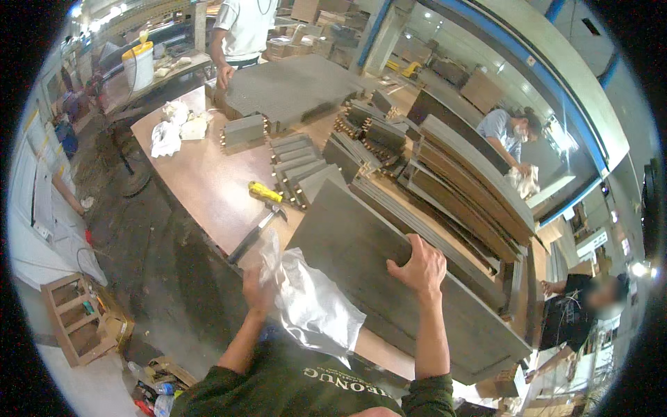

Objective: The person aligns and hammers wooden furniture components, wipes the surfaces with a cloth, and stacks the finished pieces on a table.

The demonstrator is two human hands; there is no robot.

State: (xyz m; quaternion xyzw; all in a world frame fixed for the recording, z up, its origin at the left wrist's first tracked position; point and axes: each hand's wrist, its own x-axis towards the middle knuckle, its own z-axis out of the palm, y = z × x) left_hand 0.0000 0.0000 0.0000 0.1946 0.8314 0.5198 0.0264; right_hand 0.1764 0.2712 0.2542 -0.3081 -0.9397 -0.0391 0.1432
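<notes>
A large dark grey-brown panel [354, 250] leans at a tilt across the table in front of me. My right hand [420, 267] grips its upper long edge, thumb on the near face and fingers over the far side. My left hand [257, 288], somewhat blurred, is closed on a crumpled white cloth [316, 306] that hangs against the panel's left end and my shirt. Just beyond that hand lies a hammer [257, 233] with a dark handle. A yellow-handled tool [265, 192] rests past it.
Behind the panel are stacked dark boards [472, 187] and small dark blocks [299, 163]. A large dark panel [292, 87] lies at the far end, near a person in white [243, 35]. White rags [180, 125] sit at far left. Two other people are to the right.
</notes>
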